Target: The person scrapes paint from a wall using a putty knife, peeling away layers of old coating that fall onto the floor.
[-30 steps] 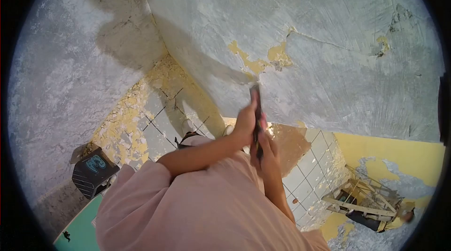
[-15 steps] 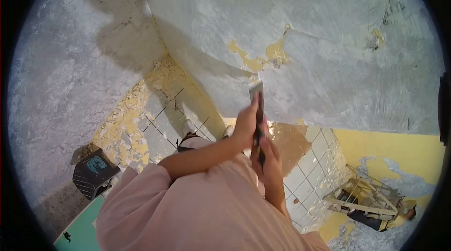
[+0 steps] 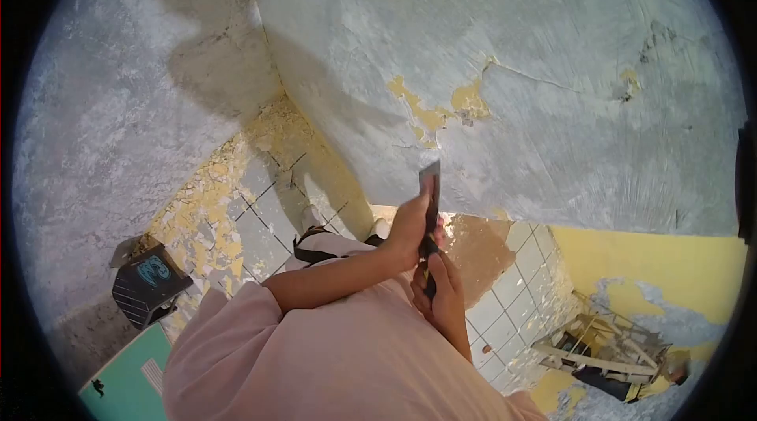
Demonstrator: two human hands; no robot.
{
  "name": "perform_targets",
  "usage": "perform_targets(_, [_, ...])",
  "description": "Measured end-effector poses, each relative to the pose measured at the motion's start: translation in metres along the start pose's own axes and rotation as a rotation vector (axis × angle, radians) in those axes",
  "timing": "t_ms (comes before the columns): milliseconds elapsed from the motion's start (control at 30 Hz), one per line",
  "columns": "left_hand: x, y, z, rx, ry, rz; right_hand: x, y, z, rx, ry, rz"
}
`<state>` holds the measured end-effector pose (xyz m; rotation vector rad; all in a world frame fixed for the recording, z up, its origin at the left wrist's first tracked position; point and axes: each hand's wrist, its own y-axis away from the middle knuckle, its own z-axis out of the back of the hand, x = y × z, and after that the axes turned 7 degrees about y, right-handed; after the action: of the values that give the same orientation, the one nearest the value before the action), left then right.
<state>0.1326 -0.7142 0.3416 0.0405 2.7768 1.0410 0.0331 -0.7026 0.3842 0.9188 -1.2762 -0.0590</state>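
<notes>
My left hand (image 3: 411, 225) is wrapped round the upper part of a scraper (image 3: 431, 196) with a flat metal blade and dark handle. Lower on the handle, my right hand (image 3: 444, 288) is closed round it. The blade points up toward the grey wall (image 3: 552, 129), just below a patch of exposed yellow paint (image 3: 471, 99). Whether the blade touches the wall is hard to tell.
Yellow and white flakes (image 3: 213, 212) litter the tiled floor (image 3: 264, 220) at left. A black box-like object (image 3: 150, 283) stands at lower left, near a green surface (image 3: 130, 374). A wooden frame or ladder (image 3: 599, 359) lies at lower right, beside the yellow wall (image 3: 670, 263).
Both hands and the scraper have moved slightly down, and the blade is farther below the yellow patch. The view has shifted a little.
</notes>
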Motion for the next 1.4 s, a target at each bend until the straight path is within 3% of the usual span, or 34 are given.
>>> perform_targets(100, [-0.005, -0.045, 0.01, -0.084, -0.116, -0.141, -0.026, -0.013, 0.01, -0.048, -0.107, -0.045])
perform_targets(133, [-0.018, -0.055, 0.013, 0.032, 0.08, -0.192, -0.029, -0.031, 0.009, -0.024, -0.044, 0.03])
perform_targets(167, [-0.014, -0.053, 0.015, 0.037, 0.078, -0.2, -0.028, -0.044, 0.008, 0.008, 0.026, 0.113])
perform_targets(233, [0.003, -0.036, 0.018, -0.003, -0.019, -0.022, -0.028, -0.01, 0.011, 0.001, -0.081, 0.005])
perform_targets(300, [-0.005, -0.04, 0.008, -0.017, -0.067, -0.072, -0.017, 0.008, 0.012, 0.012, -0.224, -0.01])
perform_targets(367, [-0.009, -0.043, 0.006, -0.077, -0.164, -0.141, -0.017, -0.029, 0.007, -0.044, -0.093, 0.058])
perform_targets(400, [-0.018, -0.06, 0.014, 0.015, 0.044, -0.142, -0.024, -0.038, 0.005, -0.024, -0.103, 0.058])
perform_targets(433, [-0.019, -0.058, 0.01, 0.021, 0.039, -0.144, -0.026, -0.046, 0.005, 0.005, -0.101, 0.068])
perform_targets(500, [-0.008, -0.038, 0.009, -0.133, 0.007, -0.073, -0.034, -0.016, 0.006, -0.027, -0.123, 0.042])
perform_targets(567, [0.001, -0.006, 0.001, 0.037, 0.008, -0.058, -0.023, -0.018, 0.001, -0.039, -0.137, 0.077])
perform_targets(633, [-0.012, -0.03, 0.006, -0.133, -0.157, -0.15, -0.018, -0.023, -0.004, -0.104, -0.078, 0.011])
perform_targets(667, [-0.031, -0.049, 0.005, -0.118, -0.07, -0.239, -0.012, -0.051, -0.006, -0.008, 0.01, 0.131])
perform_targets(700, [-0.044, -0.062, 0.005, -0.101, 0.021, -0.334, -0.007, -0.071, -0.01, 0.063, -0.105, 0.115])
perform_targets(767, [-0.045, -0.052, 0.01, -0.066, 0.032, -0.308, -0.001, -0.044, -0.018, 0.033, -0.024, 0.085])
perform_targets(833, [-0.023, -0.014, 0.004, -0.061, -0.114, -0.1, -0.03, -0.015, -0.006, -0.014, -0.008, 0.121])
perform_targets(900, [-0.004, -0.006, 0.001, -0.005, -0.023, -0.019, -0.029, -0.02, 0.007, -0.051, 0.022, 0.175])
perform_targets(967, [-0.008, -0.035, 0.008, -0.044, -0.196, -0.136, -0.025, -0.026, 0.013, 0.01, -0.074, -0.003])
perform_targets(1000, [-0.011, -0.038, 0.013, -0.051, -0.197, -0.132, -0.022, -0.046, 0.005, 0.021, -0.057, 0.09])
perform_targets(1100, [-0.013, -0.036, 0.014, -0.103, 0.052, -0.069, -0.026, -0.03, 0.003, 0.051, -0.177, -0.033])
perform_targets(1200, [-0.005, -0.026, 0.009, -0.076, -0.112, -0.075, -0.028, -0.034, 0.007, 0.015, -0.085, 0.019])
perform_targets(1300, [-0.021, -0.057, 0.015, -0.048, -0.068, -0.193, -0.032, -0.052, -0.001, 0.017, -0.178, 0.055])
perform_targets(1333, [-0.017, -0.063, 0.025, -0.034, -0.007, -0.145, -0.031, -0.047, -0.002, 0.033, -0.196, 0.063])
perform_targets(1400, [-0.002, -0.027, 0.019, -0.026, -0.051, -0.135, -0.047, -0.031, 0.003, 0.047, -0.205, 0.103])
